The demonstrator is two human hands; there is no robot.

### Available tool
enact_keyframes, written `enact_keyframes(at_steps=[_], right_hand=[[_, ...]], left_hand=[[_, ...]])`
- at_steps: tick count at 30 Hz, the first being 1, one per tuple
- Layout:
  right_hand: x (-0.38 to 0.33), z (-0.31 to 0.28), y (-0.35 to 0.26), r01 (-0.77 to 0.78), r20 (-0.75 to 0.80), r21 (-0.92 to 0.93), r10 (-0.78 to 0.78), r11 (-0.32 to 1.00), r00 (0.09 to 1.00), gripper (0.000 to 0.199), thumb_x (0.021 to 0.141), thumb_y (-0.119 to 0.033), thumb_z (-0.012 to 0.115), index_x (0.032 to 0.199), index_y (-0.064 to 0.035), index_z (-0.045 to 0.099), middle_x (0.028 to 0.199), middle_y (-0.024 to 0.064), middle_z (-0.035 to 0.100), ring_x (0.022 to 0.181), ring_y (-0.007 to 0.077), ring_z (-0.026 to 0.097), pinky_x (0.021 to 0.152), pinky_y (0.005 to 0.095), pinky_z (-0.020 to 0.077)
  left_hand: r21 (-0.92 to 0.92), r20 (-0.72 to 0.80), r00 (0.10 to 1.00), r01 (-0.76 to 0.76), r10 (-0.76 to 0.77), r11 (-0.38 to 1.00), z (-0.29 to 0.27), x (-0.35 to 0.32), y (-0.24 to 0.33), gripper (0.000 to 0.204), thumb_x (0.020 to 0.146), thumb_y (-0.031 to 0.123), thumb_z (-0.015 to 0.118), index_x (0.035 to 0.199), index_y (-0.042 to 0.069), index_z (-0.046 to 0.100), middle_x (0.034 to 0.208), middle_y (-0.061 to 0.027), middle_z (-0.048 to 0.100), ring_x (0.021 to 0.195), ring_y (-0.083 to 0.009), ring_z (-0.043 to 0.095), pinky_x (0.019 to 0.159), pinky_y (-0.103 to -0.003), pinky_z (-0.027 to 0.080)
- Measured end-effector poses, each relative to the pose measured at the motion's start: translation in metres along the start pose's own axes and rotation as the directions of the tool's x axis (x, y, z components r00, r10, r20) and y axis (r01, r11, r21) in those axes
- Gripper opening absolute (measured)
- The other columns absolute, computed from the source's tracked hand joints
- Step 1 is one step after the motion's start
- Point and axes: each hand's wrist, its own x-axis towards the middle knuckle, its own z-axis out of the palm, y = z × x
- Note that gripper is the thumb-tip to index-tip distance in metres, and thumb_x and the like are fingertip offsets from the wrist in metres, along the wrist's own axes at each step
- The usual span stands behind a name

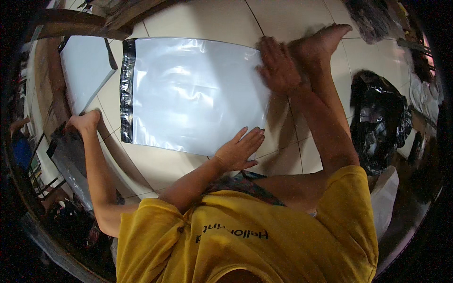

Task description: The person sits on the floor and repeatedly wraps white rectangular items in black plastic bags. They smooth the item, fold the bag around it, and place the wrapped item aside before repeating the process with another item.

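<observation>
A flat white plastic mailing bag (188, 94) with a black strip along its left end lies on the tiled floor before me, glossy with light. Whether it is a single bag or a stack, I cannot tell. My left hand (240, 150) rests on its near right corner, fingers stretched out and holding nothing. At the far right corner, my right hand (279, 65) is at the edge with its fingers extended, slightly blurred. Nothing shows in its grasp.
A second white sheet-like bag or stack (87, 70) with dark edges lies at the far left. My bare legs stretch out on both sides. A crumpled black plastic bag (380, 120) sits on the right. Brown wooden beams (71, 24) cross the upper left.
</observation>
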Motion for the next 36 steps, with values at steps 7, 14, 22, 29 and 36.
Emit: enact_keyframes(at_steps=[7, 14, 22, 29, 36], right_hand=[[0.005, 0.0, -0.008, 0.012, -0.126, -0.211, -0.039, 0.977, 0.991, 0.068, 0.098, -0.037, 0.053, 0.147, 0.0073, 0.035, 0.155, 0.0296, 0.032, 0.145, 0.0479, 0.028, 0.117, 0.0652, 0.0186], [-0.004, 0.009, -0.067, -0.092, -0.069, -0.064, 0.087, 0.994, 0.994, 0.08, 0.096, -0.046, 0.052, 0.144, 0.0148, 0.033, 0.151, 0.0388, 0.029, 0.143, 0.0536, 0.027, 0.119, 0.0612, 0.0177], [-0.009, 0.012, -0.066, -0.081, -0.027, -0.049, 0.079, 0.996, 0.996, 0.083, 0.095, -0.052, 0.051, 0.145, 0.0122, 0.034, 0.15, 0.0399, 0.03, 0.142, 0.0559, 0.027, 0.118, 0.0641, 0.0167], [-0.013, 0.016, -0.065, -0.043, -0.077, -0.005, 0.042, 0.999, 0.996, 0.081, 0.096, -0.048, 0.054, 0.148, 0.0093, 0.03, 0.151, 0.0388, 0.03, 0.141, 0.0561, 0.027, 0.116, 0.0653, 0.0201], [-0.013, 0.01, -0.072, -0.069, -0.02, -0.216, 0.066, 0.974, 0.998, 0.077, 0.097, -0.046, 0.05, 0.145, 0.012, 0.035, 0.152, 0.0371, 0.03, 0.143, 0.0537, 0.026, 0.116, 0.0642, 0.0205]], left_hand=[[0.016, -0.022, 1.0, -0.004, 0.005, 1.0, -0.008, 0.002, 0.0, 0.082, 0.094, 0.058, 0.05, 0.149, -0.002, 0.038, 0.156, -0.018, 0.036, 0.15, -0.0307, 0.024, 0.124, -0.05, 0.012], [-0.296, -0.324, 0.941, 0.0, -0.101, 0.955, -0.019, 0.01, -0.022, 0.047, 0.089, 0.031, 0.066, 0.124, 0.0, 0.062, 0.136, -0.0174, 0.056, 0.13, -0.0329, 0.049, 0.113, -0.049, 0.035], [0.106, -0.527, 0.836, 0.241, -0.151, 0.965, -0.089, 0.077, -0.165, 0.066, 0.091, 0.042, 0.062, 0.139, -0.002, 0.051, 0.151, -0.0209, 0.043, 0.142, -0.0359, 0.037, 0.12, -0.049, 0.024], [0.134, -0.597, 0.682, 0.604, -0.422, 0.786, -0.138, -0.013, -0.262, 0.067, 0.099, 0.041, 0.051, 0.148, -0.003, 0.036, 0.158, -0.0234, 0.031, 0.149, -0.0352, 0.026, 0.124, -0.046, 0.017], [0.309, -0.662, 0.719, 0.519, -0.212, 0.797, -0.145, -0.04, -0.278, 0.051, 0.099, 0.026, 0.052, 0.14, -0.004, 0.047, 0.151, -0.0215, 0.043, 0.145, -0.0341, 0.035, 0.123, -0.043, 0.024]])
